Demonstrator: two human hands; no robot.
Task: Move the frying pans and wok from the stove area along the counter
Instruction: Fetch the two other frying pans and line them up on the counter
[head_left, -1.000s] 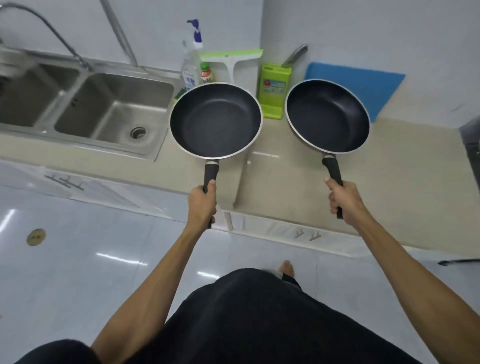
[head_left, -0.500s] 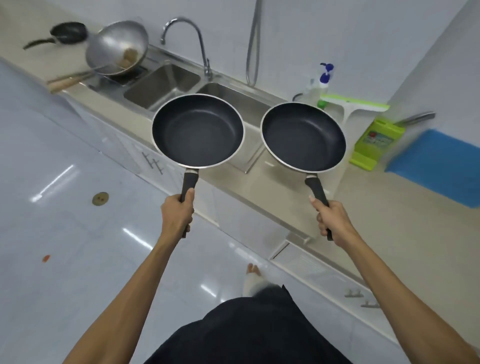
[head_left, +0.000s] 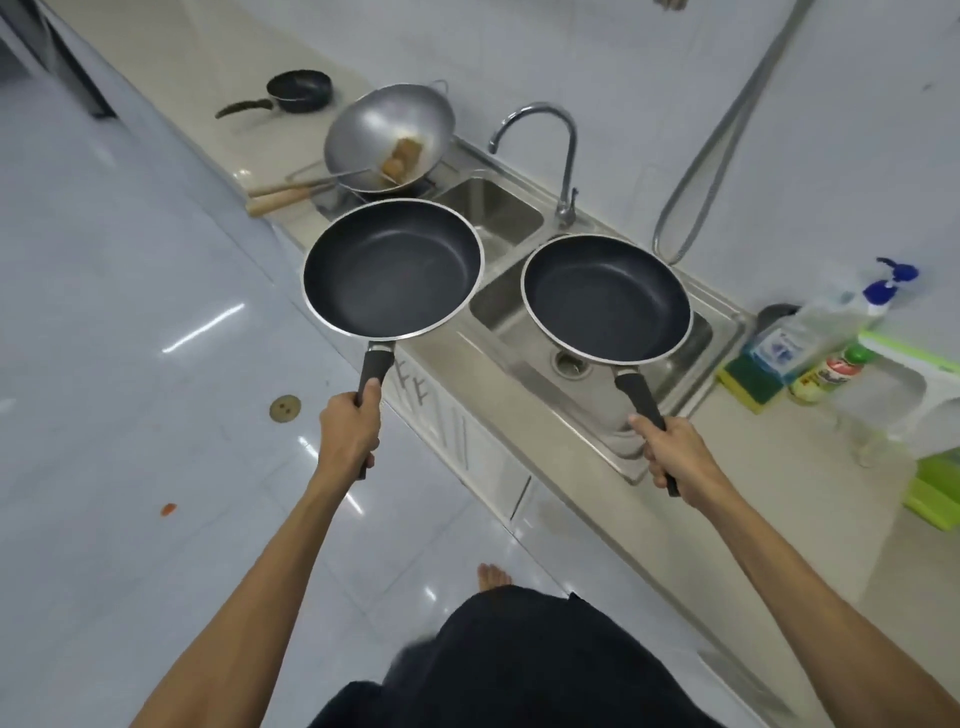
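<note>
Both pans have swung from the blue mat side toward the sink (head_left: 597, 358) (wok (head_left: 387, 136) now ahead): left hand (head_left: 349, 432) grasps left pan (head_left: 393, 268), right hand (head_left: 675, 457) grasps right pan (head_left: 606, 298).

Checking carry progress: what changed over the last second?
Both pans moved leftward along the counter: a second ago they hung over the counter by the blue mat, now the left pan is past the sink's left end near the wok and the right pan is over the sink. Unchanged: left hand and right hand grip the handles; both pans empty.
</note>
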